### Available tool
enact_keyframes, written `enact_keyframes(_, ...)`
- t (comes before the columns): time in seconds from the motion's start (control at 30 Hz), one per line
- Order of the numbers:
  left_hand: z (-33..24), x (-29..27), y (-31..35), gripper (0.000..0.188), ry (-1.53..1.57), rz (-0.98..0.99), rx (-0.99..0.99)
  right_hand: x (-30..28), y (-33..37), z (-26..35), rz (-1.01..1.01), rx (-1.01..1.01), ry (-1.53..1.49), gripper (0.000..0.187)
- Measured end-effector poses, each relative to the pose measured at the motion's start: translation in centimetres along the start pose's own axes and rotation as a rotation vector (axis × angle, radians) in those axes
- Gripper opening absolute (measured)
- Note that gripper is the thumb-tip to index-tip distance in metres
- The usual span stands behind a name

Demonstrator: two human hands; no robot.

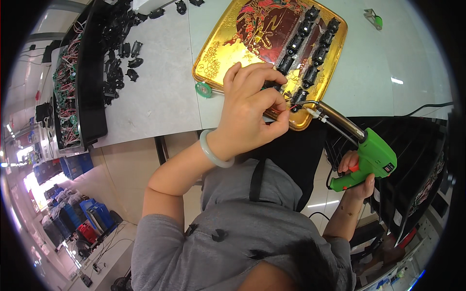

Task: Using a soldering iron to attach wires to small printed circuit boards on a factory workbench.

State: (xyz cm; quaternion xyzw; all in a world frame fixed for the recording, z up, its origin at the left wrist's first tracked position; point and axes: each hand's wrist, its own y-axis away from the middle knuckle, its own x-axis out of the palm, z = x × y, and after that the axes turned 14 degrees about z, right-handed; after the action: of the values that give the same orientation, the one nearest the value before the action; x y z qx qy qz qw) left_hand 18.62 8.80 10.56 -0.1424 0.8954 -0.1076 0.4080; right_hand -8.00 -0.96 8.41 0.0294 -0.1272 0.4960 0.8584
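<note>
My right hand (pixel 359 177) grips the handle of a green soldering gun (pixel 377 154), with fingers at its red trigger. Its metal barrel reaches left, and the bent tip is over the lower end of a gold tray (pixel 213 63). Two rows of small black plastic housings (pixel 310 75) lie on the tray. Over the tray's lower edge, my left hand (pixel 255 104) has thumb and forefinger pinched beside the soldering tip. A thin red wire (pixel 293 107) shows at these fingertips. The left palm and fingers cover part of the near row. A pale bangle (pixel 213 151) circles my left wrist.
Loose black housings (pixel 116 63) are piled on the table's left. Beyond them stands a black bin (pixel 92 82) of wired green boards. A green round piece (pixel 204 89) lies by the tray. Another black bin (pixel 422 189) is at the right, and a cable (pixel 427 105) crosses the table edge.
</note>
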Motion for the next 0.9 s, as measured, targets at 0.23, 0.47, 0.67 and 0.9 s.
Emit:
enact_keyframes(0.23,0.0,0.0,0.0,0.014,0.001,0.003,-0.002,0.1,0.0,-0.2,-0.067,0.022,0.013,0.054)
enact_keyframes(0.47,0.0,0.0,0.0,0.014,-0.007,0.007,-0.003,0.3,0.0,-0.3,-0.074,0.004,0.049,0.052)
enact_keyframes(0.67,-0.1,0.1,-0.1,0.016,-0.007,0.003,-0.007,0.5,0.1,-0.3,-0.099,0.017,0.083,0.051)
enact_keyframes(0.9,0.0,0.1,-0.1,0.015,-0.011,0.005,-0.004,1.0,0.3,-0.4,-0.144,0.006,0.078,0.049)
